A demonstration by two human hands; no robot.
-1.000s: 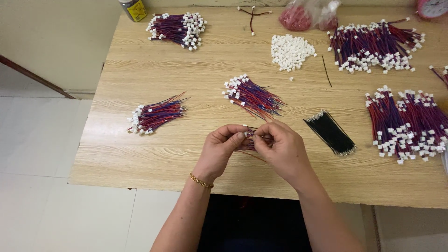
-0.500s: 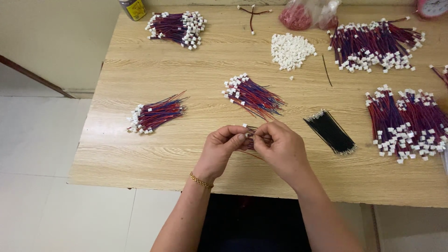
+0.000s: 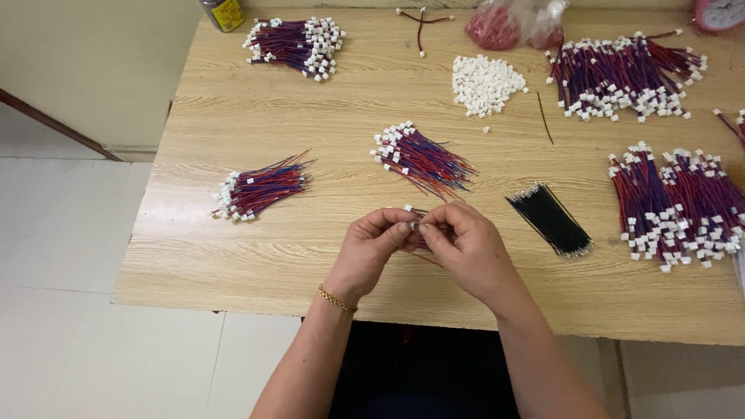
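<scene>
My left hand and my right hand meet over the front middle of the wooden table. Together their fingertips pinch a small wire lead with a white connector; red wire shows below the fingers. Just beyond the hands lies a bundle of red and blue leads with white connectors. A bunch of thin black wires lies right of my right hand. My left wrist wears a gold bracelet.
More lead bundles lie at the left, far left back, back right and right. A heap of loose white connectors and a plastic bag of red parts sit at the back.
None apart from slight finger movement; both hands stay at the same spot with the lead between them.
</scene>
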